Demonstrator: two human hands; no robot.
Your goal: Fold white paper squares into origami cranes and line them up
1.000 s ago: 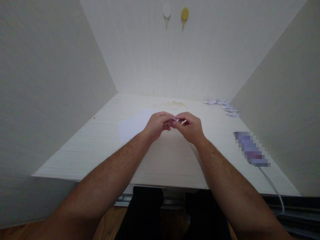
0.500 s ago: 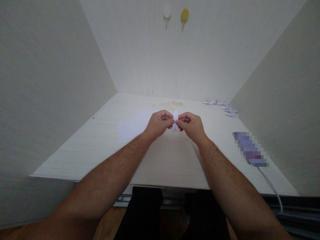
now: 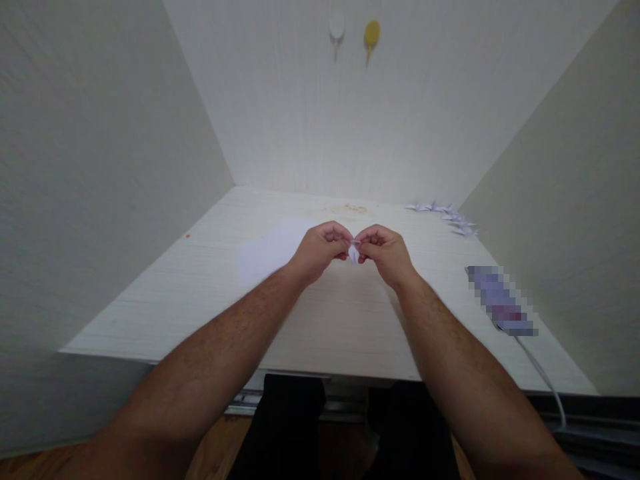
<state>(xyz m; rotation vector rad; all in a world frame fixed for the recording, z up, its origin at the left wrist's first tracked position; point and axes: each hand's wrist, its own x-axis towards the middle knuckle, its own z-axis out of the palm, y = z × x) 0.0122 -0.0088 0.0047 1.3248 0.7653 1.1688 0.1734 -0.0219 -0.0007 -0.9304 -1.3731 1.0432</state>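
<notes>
Grip on both sides is a tight fingertip pinch: the left hand (image 3: 320, 250) and the right hand (image 3: 383, 252) meet fingertip to fingertip and hold a small folded paper (image 3: 353, 252) between them. Thumbs and forefingers are closed on its top, so the pointed bit hangs down out of the pinch. The paper looks held just clear of the table (image 3: 325, 320), though I can't tell that for sure from this angle. Just left of the grip, a flat white sheet (image 3: 267, 253) lies on the table, partly hidden behind the left hand. Straight past the grip, near the back wall, there's a faint yellowish stain (image 3: 353, 209) on the surface. Off to the right and farther back, a row of folded paper pieces (image 3: 445, 215) sits in the corner, well apart from the hands. Right of the grip and nearer the person lies a pixelated-out object (image 3: 503, 300), with a pale cable (image 3: 543, 377) running off its near end past the table edge. High above the grip on the back wall, a white hook (image 3: 337, 28) and a yellow hook (image 3: 371, 33) hang side by side. Way out left of the grip there's a tiny orange speck (image 3: 188, 235).
</notes>
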